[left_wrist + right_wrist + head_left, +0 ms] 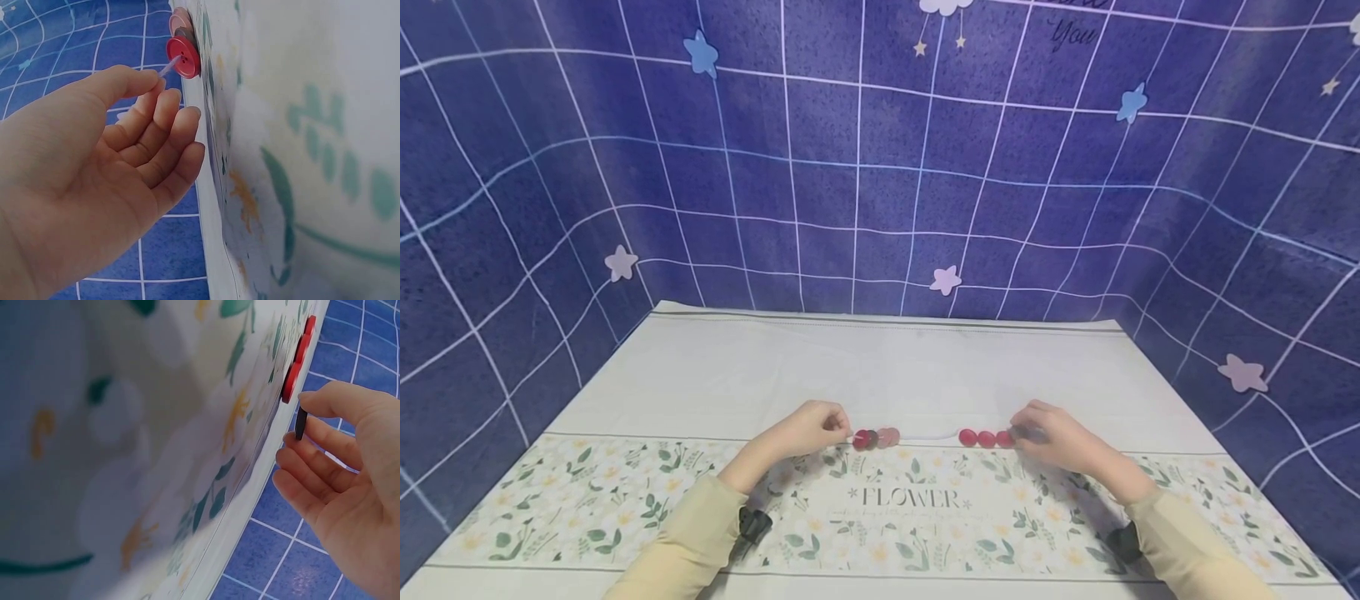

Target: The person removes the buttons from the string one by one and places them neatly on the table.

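Note:
My left hand (815,427) pinches the end of a thin white string (169,66) between thumb and forefinger. That end comes out of a red button (183,57) beside the fingertips. Behind it stand a dark button (872,439) and pink buttons (890,437), overlapping in a row. Further right the string (925,438) runs across the table toward three red buttons (987,439) lying side by side. At their right end my right hand (1052,435) holds a dark, flat button (301,424) on edge between thumb and fingers, close to the nearest red one.
Under the hands lies a white tablecloth (760,358) with a floral band (625,508) and the printed word FLOWER. A blue grid-patterned curtain (820,192) with stars rises behind the table and along both sides. Dark straps (754,525) sit at the wrists.

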Demonstrator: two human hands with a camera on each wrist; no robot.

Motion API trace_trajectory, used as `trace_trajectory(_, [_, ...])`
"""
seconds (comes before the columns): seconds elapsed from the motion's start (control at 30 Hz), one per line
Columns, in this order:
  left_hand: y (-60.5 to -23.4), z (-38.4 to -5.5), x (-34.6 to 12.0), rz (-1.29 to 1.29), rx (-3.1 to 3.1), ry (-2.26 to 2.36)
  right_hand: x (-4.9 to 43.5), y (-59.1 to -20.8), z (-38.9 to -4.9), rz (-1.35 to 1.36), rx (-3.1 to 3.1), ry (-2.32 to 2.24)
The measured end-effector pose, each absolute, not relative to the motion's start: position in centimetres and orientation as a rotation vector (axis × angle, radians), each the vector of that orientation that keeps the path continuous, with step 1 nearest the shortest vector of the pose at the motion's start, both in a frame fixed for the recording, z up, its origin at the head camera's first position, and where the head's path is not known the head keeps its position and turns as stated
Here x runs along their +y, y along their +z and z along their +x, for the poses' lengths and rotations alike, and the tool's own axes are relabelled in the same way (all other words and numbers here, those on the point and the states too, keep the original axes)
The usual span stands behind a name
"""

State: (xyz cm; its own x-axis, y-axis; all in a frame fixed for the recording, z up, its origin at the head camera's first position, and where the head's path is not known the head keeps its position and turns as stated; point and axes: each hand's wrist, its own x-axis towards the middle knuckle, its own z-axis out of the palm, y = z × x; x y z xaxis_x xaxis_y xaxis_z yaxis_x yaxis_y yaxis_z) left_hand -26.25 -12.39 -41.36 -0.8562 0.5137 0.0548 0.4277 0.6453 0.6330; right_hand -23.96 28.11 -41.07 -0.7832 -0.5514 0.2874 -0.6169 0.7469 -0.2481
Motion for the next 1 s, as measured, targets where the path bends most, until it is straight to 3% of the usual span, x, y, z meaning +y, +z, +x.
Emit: trace_trajectory(1.0, [-41.57,-26.57,-12.41,0.757,2.721,1.001,28.93,-41.0,-23.96,0.886,-2.86,0.468])
